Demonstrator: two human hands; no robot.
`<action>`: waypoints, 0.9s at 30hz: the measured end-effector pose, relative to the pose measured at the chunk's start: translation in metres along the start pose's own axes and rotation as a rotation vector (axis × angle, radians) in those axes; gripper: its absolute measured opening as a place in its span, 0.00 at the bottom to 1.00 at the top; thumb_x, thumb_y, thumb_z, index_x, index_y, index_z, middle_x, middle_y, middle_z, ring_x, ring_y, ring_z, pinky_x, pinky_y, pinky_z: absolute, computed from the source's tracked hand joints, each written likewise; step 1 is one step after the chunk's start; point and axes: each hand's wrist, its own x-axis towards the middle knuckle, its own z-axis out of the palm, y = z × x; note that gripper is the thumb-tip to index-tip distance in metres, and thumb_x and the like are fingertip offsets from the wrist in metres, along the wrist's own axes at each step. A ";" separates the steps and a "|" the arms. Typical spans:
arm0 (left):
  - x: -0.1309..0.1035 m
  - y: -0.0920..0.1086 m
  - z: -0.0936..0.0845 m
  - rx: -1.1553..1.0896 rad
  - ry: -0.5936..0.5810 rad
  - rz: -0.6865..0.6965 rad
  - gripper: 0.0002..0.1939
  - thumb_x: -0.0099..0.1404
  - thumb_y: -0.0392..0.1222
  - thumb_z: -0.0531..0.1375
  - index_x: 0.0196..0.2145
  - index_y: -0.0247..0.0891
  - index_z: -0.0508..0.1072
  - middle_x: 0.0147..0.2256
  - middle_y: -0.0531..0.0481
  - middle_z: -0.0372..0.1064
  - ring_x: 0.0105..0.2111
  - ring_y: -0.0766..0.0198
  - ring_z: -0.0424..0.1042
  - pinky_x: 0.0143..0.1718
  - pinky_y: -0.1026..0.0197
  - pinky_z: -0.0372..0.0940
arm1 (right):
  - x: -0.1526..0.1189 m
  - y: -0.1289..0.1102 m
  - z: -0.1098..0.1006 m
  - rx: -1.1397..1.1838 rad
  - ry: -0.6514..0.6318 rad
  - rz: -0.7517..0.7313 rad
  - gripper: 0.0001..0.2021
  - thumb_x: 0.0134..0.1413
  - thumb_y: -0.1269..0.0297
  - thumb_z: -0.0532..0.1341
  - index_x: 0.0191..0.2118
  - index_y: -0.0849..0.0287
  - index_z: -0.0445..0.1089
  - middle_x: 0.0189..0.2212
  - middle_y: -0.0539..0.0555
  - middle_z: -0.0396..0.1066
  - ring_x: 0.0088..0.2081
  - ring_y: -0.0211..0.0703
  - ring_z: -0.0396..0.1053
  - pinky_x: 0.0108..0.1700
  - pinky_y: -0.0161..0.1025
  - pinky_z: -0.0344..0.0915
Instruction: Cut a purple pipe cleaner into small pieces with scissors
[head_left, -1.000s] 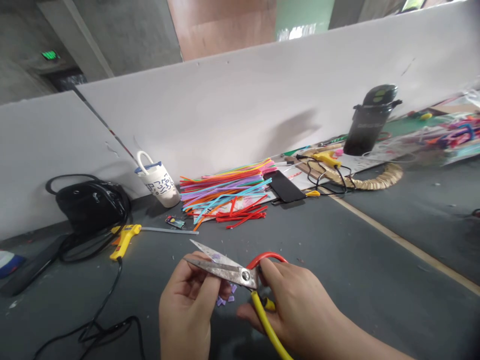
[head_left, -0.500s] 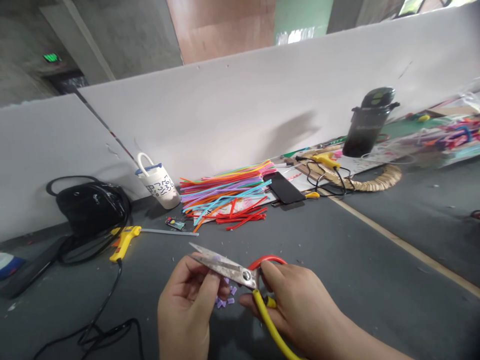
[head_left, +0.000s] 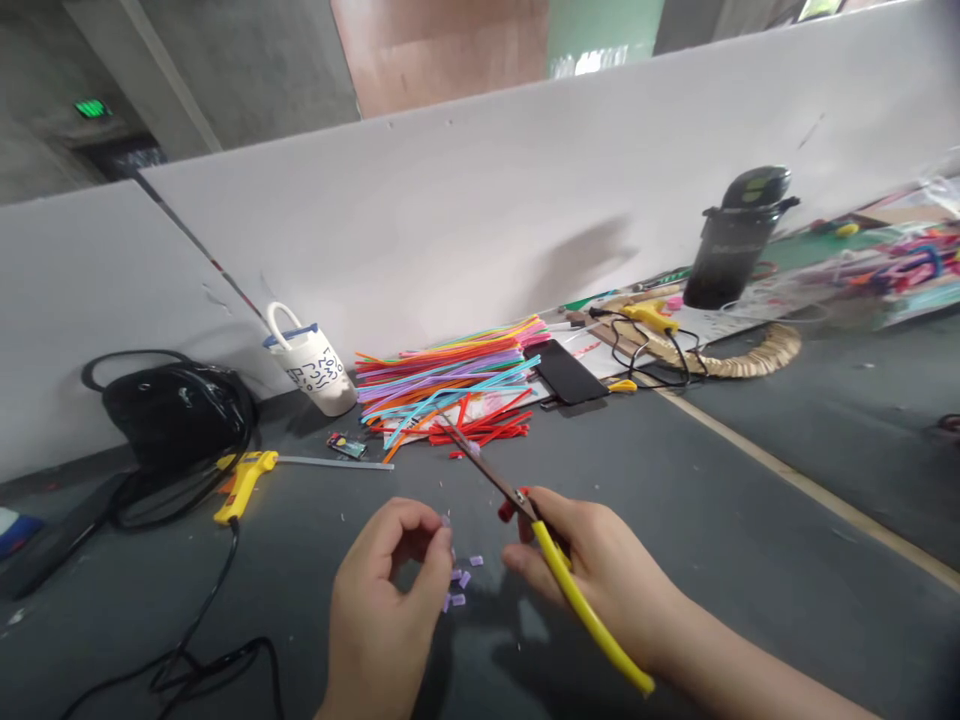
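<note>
My right hand [head_left: 592, 560] grips a pair of scissors [head_left: 517, 498] with red and yellow handles. Their blades point up and left toward the pipe cleaners, and a purple bit [head_left: 474, 450] shows beside the blade. Thumb and forefinger of my left hand [head_left: 394, 590] are pinched together, with a small pale purple piece [head_left: 447, 521] just showing at the tips. Several short purple pieces [head_left: 459, 600] lie on the dark tabletop to the right of that hand. Behind the blades rest red pipe cleaner lengths [head_left: 491, 430].
A bundle of coloured pipe cleaners [head_left: 450, 370] lies by the white partition, beside a phone [head_left: 566, 372]. Left are a white cup [head_left: 319, 375], a yellow glue gun [head_left: 246, 485] with its cord, and a black bag [head_left: 176, 415]. A dark bottle [head_left: 731, 245] stands back right.
The scissors have moved right, away from my left hand, and turned so the blades point farther up. My left fingers have drawn together, and more of the purple pieces are uncovered.
</note>
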 end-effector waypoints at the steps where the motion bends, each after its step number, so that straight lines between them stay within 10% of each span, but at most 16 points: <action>1: 0.002 -0.003 0.000 0.110 -0.008 0.097 0.04 0.57 0.38 0.57 0.25 0.40 0.68 0.22 0.55 0.66 0.23 0.65 0.67 0.27 0.65 0.62 | 0.002 0.002 -0.001 0.013 0.015 0.012 0.12 0.51 0.53 0.54 0.26 0.55 0.57 0.20 0.46 0.62 0.21 0.37 0.57 0.24 0.31 0.49; 5: 0.014 -0.020 -0.002 0.399 -0.131 0.359 0.04 0.61 0.36 0.52 0.29 0.39 0.66 0.27 0.52 0.65 0.26 0.65 0.66 0.30 0.63 0.60 | 0.007 0.009 -0.003 0.010 0.054 0.053 0.16 0.50 0.50 0.54 0.23 0.55 0.54 0.18 0.45 0.58 0.20 0.36 0.52 0.23 0.32 0.47; 9: 0.031 -0.035 -0.004 0.735 -0.356 0.245 0.10 0.63 0.35 0.48 0.30 0.38 0.68 0.29 0.49 0.65 0.29 0.60 0.67 0.30 0.60 0.58 | 0.011 0.012 -0.005 -0.002 0.074 0.075 0.16 0.51 0.50 0.53 0.23 0.55 0.55 0.18 0.46 0.58 0.20 0.36 0.53 0.23 0.32 0.48; 22: 0.049 -0.051 -0.018 0.652 -0.305 0.104 0.11 0.61 0.44 0.50 0.25 0.40 0.68 0.27 0.52 0.65 0.28 0.61 0.66 0.29 0.61 0.58 | 0.016 0.020 -0.011 0.027 0.126 0.053 0.18 0.51 0.47 0.52 0.22 0.55 0.54 0.17 0.46 0.57 0.20 0.36 0.52 0.23 0.32 0.49; 27: 0.040 -0.056 -0.015 0.592 -0.478 0.177 0.11 0.58 0.34 0.53 0.35 0.43 0.72 0.32 0.53 0.67 0.30 0.64 0.68 0.32 0.64 0.60 | 0.016 0.018 -0.008 -0.003 0.103 0.057 0.18 0.52 0.47 0.52 0.22 0.55 0.53 0.17 0.46 0.57 0.20 0.36 0.51 0.23 0.32 0.48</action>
